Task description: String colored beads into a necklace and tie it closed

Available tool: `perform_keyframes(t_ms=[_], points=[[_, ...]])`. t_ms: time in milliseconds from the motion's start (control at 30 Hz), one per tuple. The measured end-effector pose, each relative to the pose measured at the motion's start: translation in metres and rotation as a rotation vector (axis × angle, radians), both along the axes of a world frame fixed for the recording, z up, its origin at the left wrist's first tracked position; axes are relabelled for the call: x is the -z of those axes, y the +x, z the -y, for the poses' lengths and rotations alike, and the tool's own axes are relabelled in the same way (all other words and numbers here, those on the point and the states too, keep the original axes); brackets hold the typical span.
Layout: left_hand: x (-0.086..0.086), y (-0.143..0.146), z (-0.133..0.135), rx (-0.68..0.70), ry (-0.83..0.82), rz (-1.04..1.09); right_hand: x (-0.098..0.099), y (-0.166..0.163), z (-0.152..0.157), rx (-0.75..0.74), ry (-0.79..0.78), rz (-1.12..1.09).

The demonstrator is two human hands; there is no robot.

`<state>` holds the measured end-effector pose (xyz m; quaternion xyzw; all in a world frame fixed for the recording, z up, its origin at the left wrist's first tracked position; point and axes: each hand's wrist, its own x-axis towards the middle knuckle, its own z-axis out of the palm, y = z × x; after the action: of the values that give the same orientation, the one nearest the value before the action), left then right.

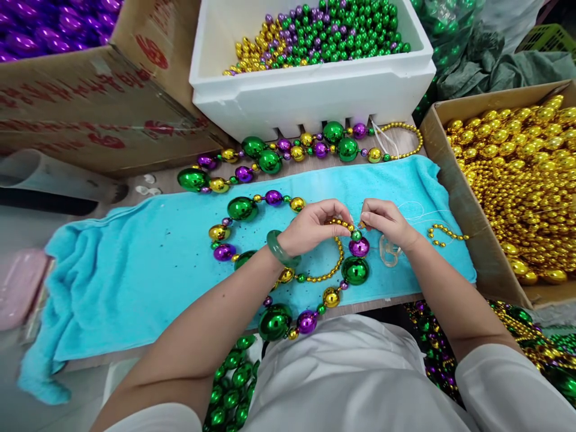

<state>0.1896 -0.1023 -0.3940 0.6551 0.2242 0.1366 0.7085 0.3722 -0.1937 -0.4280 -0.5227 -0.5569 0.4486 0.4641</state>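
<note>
A bead necklace of large green, purple and gold balls lies in a loop on a turquoise towel. My left hand, a green bangle on its wrist, pinches the small gold beads at one end of the necklace. Close beside it my right hand is closed in a pinch near the small green bead; what sits between its fingertips is mostly hidden. Thin clear thread trails right of that hand. Below it rests a clear plastic ring-like piece.
Behind the towel lies another bead necklace. A white foam box holds loose beads, and a cardboard box at right holds gold strands. At left stands a larger carton with purple beads. A short gold bead strand lies at the towel's right.
</note>
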Motion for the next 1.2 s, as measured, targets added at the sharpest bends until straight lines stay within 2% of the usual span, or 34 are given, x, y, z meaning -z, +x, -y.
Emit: perform_keyframes(t_ms=[300, 867, 967, 1100, 1200], points=[[0.000, -0.001, 0.000, 0.009, -0.016, 0.008, -0.002, 0.005, -0.002, 0.024, 0.068, 0.191], [-0.001, 0.000, 0.000, 0.010, 0.007, 0.044, -0.012, 0.006, 0.000, 0.038, 0.144, 0.320], [-0.004, -0.003, 0.001, 0.004, 0.051, 0.078, -0.011, 0.009, 0.001, 0.133, 0.111, 0.422], [-0.012, -0.014, 0.004, -0.003, 0.130, 0.104, -0.005, 0.016, 0.001, 0.339, 0.015, 0.726], [-0.016, -0.025, 0.006, -0.006, 0.209, 0.106, 0.000, 0.019, 0.002, 0.340, 0.000, 0.931]])
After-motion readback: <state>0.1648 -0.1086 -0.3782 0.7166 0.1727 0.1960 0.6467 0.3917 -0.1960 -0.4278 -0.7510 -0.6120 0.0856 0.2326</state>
